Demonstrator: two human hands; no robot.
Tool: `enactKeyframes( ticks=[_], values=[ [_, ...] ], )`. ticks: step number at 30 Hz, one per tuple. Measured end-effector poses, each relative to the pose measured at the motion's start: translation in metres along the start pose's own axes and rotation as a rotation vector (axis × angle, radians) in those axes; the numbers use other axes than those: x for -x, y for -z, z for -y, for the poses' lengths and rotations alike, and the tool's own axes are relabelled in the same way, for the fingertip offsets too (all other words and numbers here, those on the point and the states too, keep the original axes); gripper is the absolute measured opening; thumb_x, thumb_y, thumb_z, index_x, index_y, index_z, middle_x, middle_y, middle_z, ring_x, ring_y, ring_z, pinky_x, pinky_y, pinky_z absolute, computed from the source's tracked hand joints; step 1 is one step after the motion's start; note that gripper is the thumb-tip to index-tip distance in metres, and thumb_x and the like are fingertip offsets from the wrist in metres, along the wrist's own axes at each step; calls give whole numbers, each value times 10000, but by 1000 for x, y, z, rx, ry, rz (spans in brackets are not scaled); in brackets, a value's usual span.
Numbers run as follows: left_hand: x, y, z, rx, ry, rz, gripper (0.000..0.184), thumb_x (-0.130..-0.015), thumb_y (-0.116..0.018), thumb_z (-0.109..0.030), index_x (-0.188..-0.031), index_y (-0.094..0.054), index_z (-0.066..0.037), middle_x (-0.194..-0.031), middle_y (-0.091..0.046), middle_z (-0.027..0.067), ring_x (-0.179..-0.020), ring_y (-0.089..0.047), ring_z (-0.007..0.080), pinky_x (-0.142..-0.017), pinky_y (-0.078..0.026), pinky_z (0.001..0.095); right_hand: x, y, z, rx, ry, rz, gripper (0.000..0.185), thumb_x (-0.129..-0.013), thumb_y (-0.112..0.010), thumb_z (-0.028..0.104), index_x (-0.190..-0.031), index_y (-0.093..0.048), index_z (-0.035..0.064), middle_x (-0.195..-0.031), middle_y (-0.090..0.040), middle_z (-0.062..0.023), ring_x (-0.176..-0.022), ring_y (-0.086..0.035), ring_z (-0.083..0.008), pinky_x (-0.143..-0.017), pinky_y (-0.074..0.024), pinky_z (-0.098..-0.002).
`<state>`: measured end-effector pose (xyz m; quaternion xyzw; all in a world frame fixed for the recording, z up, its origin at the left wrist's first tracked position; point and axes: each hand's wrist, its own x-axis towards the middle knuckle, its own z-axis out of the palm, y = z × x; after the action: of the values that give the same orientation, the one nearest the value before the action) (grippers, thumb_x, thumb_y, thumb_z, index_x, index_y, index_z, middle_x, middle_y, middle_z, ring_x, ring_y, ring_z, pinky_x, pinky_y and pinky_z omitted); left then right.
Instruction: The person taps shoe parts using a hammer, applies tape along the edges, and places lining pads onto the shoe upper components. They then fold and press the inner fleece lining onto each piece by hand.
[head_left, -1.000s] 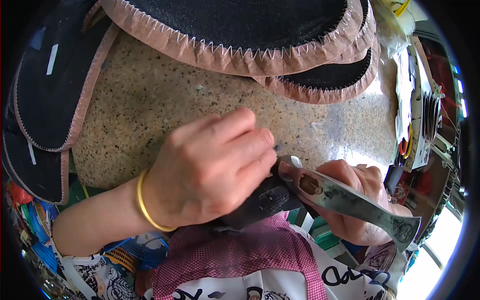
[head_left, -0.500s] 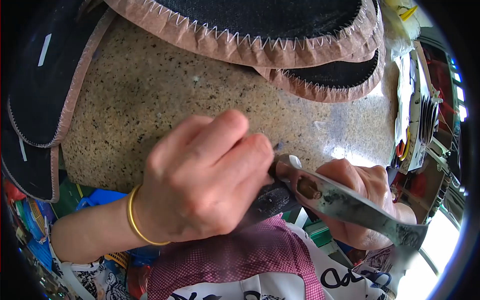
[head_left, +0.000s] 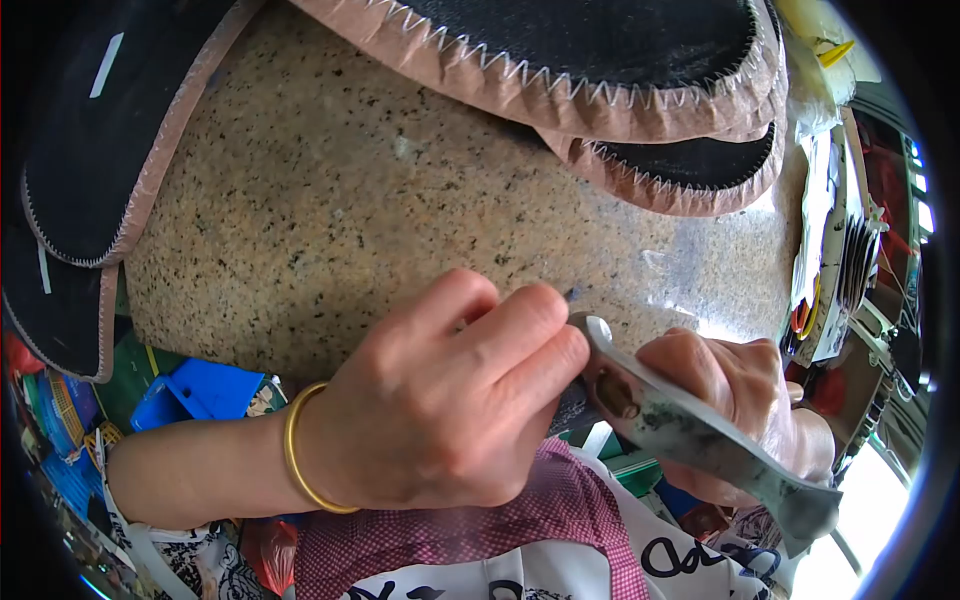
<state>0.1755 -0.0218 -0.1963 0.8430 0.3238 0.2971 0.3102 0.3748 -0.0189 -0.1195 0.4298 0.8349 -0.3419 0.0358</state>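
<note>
My right hand point(head_left: 725, 400) is wrapped round the handle of a metal hammer point(head_left: 700, 435), whose head slants across the front of that fist. The hammer's upper left end meets the fingertips of my left hand point(head_left: 455, 385). That hand, with a gold bangle on its wrist, is curled closed over a dark piece point(head_left: 572, 410), which shows only between the two hands. What the left fingertips pinch is hidden. Beyond the hands lie black pieces point(head_left: 590, 40) with brown, zigzag-stitched edges on the speckled stone table point(head_left: 330, 200).
More black pieces with brown edging point(head_left: 100, 150) hang over the table's left side. Papers and cards point(head_left: 850, 250) stand at the right, below a clear plastic bag point(head_left: 815, 60). A blue container point(head_left: 205, 390) and coloured baskets are at the lower left.
The left hand has moved slightly right and down, its fingers now by the hammer head. The hammer has tilted further down at its right end. The view has shifted a little.
</note>
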Motion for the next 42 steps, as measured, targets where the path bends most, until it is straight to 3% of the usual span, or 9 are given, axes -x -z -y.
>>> enactKeyframes(
  ticks=[4,11,21,24,26,28,31,33,42],
  values=[
    [1,5,-1,-223,55,-13,238,-720,-659,-206,-822,-653,9,-764,-584,39,-632,-515,188,-564,-417,318,2,-1,1,53,5,-51,237,-681,-668,88,-850,-529,-3,-596,-515,-84,-451,-555,-212,-407,-417,-307],
    [10,-5,-4,-65,133,-106,205,-604,-719,-59,-797,-663,-20,-720,-569,17,-631,-518,182,-543,-381,296,7,-10,-3,44,20,-119,231,-700,-653,77,-868,-523,-10,-617,-534,-84,-458,-568,-206,-408,-423,-299],
    [13,-12,-18,-137,69,-102,140,-676,-654,-61,-797,-644,9,-771,-569,49,-613,-544,184,-484,-409,292,6,-9,-5,21,98,-213,253,-701,-663,112,-865,-511,-7,-629,-577,-99,-441,-576,-182,-362,-414,-282],
    [14,-12,-20,-144,56,-95,133,-675,-651,-43,-796,-638,12,-783,-566,54,-607,-543,174,-451,-407,274,0,-4,-10,-47,91,-75,216,-739,-672,100,-791,-481,14,-546,-451,-25,-407,-540,-140,-313,-420,-307],
    [12,-7,-23,-124,108,-23,132,-685,-652,-38,-803,-633,18,-790,-565,61,-606,-545,174,-450,-420,269,1,-4,-5,142,141,-257,212,-743,-677,107,-791,-492,14,-551,-460,-23,-422,-553,-145,-317,-416,-303],
    [14,-8,-25,-89,177,55,132,-695,-653,-34,-811,-628,24,-798,-564,67,-604,-547,174,-448,-434,265,5,-7,-1,63,84,-187,230,-725,-703,113,-793,-505,17,-556,-466,-15,-439,-556,-138,-336,-426,-291],
    [15,-9,-23,-5,292,-25,278,-717,-689,-37,-966,-611,59,-818,-560,103,-635,-583,226,-513,-492,299,8,-13,-2,95,79,-144,247,-707,-722,116,-790,-508,23,-558,-469,-12,-440,-551,-135,-344,-435,-292],
    [20,-7,-27,-112,239,-71,375,-672,-726,-33,-1013,-602,61,-810,-557,106,-661,-596,240,-522,-491,308,13,-14,-4,29,79,-120,290,-637,-650,107,-869,-505,13,-640,-534,-96,-450,-544,-214,-405,-421,-308],
    [21,-15,-27,75,385,-193,265,-628,-736,20,-876,-648,-14,-744,-578,55,-623,-566,210,-517,-445,303,19,-19,-4,64,28,-159,228,-734,-664,80,-894,-515,14,-646,-554,-96,-482,-583,-230,-429,-436,-316]
  ],
)
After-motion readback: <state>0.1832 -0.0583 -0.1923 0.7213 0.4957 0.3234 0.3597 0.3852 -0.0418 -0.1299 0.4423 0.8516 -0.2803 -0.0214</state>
